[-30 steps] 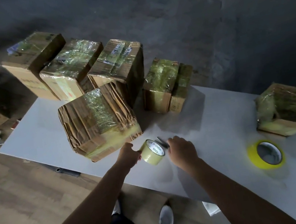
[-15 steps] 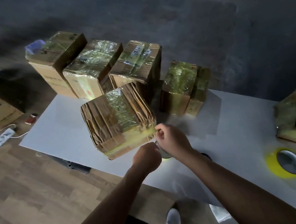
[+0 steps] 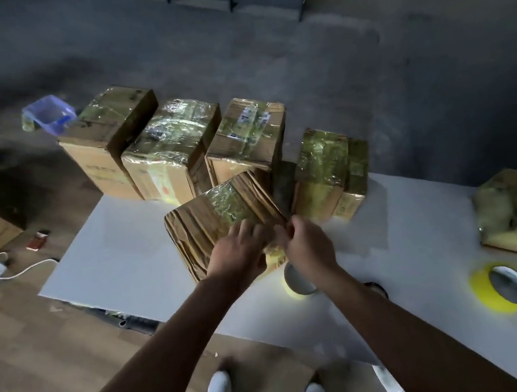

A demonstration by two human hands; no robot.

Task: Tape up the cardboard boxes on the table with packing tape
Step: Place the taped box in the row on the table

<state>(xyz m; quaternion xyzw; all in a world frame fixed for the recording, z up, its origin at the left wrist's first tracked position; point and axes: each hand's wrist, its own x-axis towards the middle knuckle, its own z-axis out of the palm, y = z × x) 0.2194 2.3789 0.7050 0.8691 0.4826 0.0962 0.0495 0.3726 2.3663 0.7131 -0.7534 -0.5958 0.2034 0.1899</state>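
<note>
The box (image 3: 217, 217) sits at the near middle of the table (image 3: 121, 263), with the roll (image 3: 295, 284) just beside it under the right wrist. The left hand (image 3: 238, 254) lies flat on the box's near top edge with fingers straight, and the right hand (image 3: 307, 248) curls its fingers at the near right corner, though blur hides whether tape is pinched there. This looks like laying a strip over that edge, so the left palm should pin the box and smooth outward while the right draws the tape taut round the corner.
</note>
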